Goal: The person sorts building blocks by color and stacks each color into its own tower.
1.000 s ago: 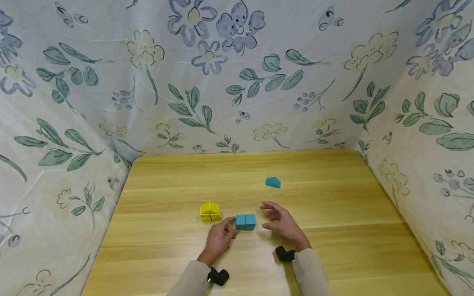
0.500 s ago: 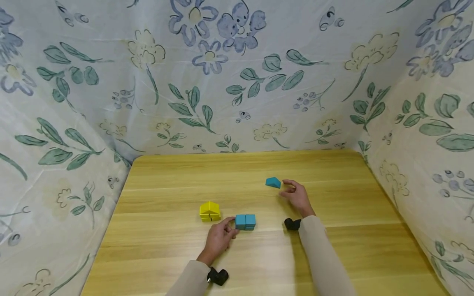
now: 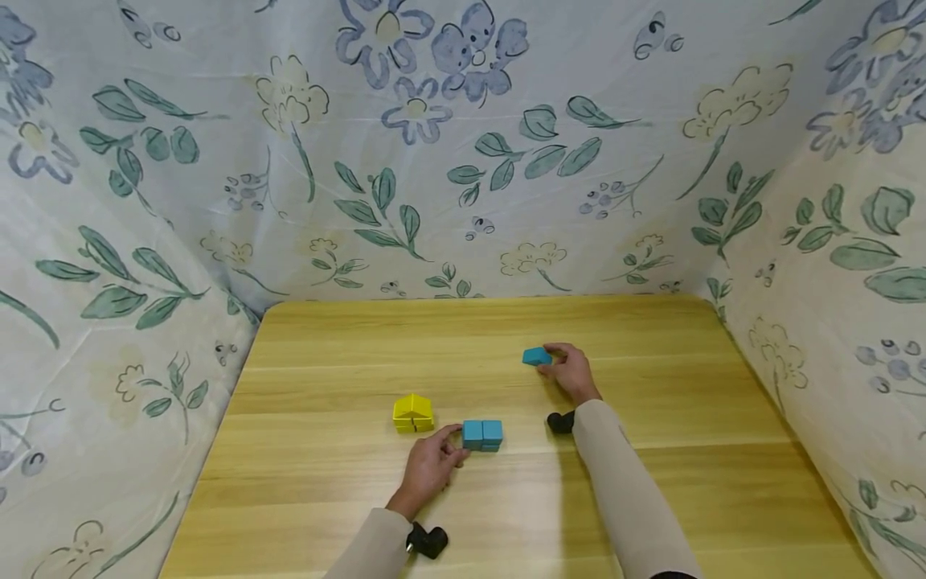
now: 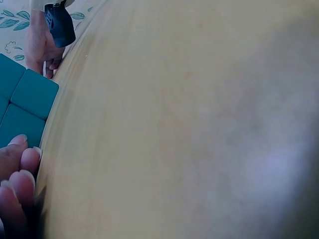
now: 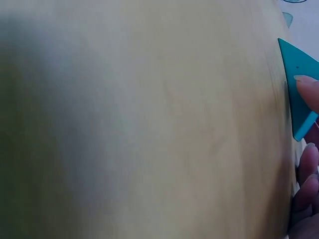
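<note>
Several blue cube blocks [image 3: 482,434], set together in two columns and two layers, stand near the middle of the table. My left hand [image 3: 427,466] holds them at their left side, its thumb on the front face of the blocks [image 4: 35,94] in the left wrist view. Farther back, my right hand [image 3: 569,370] pinches a blue triangular block [image 3: 535,356] at its right end. In the right wrist view a fingertip presses on the face of the triangular block [image 5: 295,102], which is tilted slightly. Some fingers of both hands are hidden.
A small yellow block house [image 3: 413,413] with a triangular top stands left of the blue blocks. The wooden table [image 3: 325,346] ends at a floral cloth [image 3: 463,161] that rises at the back and sides. Black wrist-worn devices [image 3: 432,542] sit under both sleeves.
My right hand has moved from beside the blue cubes back to the triangular block and taken hold of it. My left hand has stayed at the cubes.
</note>
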{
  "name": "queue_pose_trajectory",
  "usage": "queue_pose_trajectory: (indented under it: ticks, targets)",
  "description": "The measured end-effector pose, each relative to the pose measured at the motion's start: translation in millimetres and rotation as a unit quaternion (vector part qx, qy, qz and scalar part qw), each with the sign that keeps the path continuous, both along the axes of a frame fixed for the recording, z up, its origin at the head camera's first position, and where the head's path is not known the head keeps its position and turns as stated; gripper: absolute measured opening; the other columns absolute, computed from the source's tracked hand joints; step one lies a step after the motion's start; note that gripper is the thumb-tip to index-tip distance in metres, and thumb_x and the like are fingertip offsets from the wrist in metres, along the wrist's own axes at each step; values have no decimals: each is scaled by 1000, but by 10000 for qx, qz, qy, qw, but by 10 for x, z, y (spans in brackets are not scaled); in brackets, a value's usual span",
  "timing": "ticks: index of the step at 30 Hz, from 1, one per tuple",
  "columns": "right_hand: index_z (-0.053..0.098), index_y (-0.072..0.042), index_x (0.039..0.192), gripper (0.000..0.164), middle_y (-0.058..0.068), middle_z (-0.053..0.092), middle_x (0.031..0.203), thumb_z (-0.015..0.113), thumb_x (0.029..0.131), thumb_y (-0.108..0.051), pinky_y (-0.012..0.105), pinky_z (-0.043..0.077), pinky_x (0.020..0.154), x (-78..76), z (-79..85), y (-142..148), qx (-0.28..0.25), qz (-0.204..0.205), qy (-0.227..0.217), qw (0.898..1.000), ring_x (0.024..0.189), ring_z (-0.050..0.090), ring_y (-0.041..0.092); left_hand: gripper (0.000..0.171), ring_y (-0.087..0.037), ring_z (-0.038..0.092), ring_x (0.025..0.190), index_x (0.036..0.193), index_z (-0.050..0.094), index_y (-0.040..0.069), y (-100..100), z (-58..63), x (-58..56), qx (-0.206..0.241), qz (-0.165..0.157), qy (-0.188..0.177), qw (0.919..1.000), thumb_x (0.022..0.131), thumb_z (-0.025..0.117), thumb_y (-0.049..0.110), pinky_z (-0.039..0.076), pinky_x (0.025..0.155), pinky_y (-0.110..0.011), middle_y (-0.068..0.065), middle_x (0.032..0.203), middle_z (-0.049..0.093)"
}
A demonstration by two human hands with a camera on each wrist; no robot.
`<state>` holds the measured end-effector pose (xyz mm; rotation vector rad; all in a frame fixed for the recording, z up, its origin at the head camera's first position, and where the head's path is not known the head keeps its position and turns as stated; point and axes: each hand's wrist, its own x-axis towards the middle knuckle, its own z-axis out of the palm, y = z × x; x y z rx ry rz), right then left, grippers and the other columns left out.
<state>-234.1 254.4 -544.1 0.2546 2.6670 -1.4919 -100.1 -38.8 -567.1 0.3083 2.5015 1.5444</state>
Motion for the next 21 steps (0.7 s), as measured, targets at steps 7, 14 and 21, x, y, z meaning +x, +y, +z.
queue_pose_trajectory:
  ticks: [7, 14, 21]
  targets:
    - [61, 2, 126, 44, 19, 59, 111, 73, 85, -5, 30, 41, 70, 5, -6, -13, 57, -23, 168, 9998, 82, 47, 23, 41, -5, 47, 39, 128, 58, 3, 11, 18, 12, 77, -26, 7, 10000, 91, 67, 19, 45, 37, -23, 6, 68, 61]
    - [62, 3, 124, 43, 18, 60, 106, 75, 84, -8, 29, 41, 70, 14, -33, -4, 85, -22, 270, 9996, 81, 47, 22, 42, -6, 48, 39, 129, 58, 3, 16, 29, 7, 15, 4, 14, 10000, 91, 67, 19, 45, 37, -23, 5, 69, 62]
    - [63, 2, 123, 43, 18, 61, 100, 76, 84, -11, 29, 42, 69, 36, -42, -9, 81, 2, 274, 9996, 80, 49, 22, 41, -6, 48, 39, 128, 59, 3, 3, 35, 10, -2, 17, -16, 10000, 91, 68, 18, 44, 37, -22, 6, 68, 62]
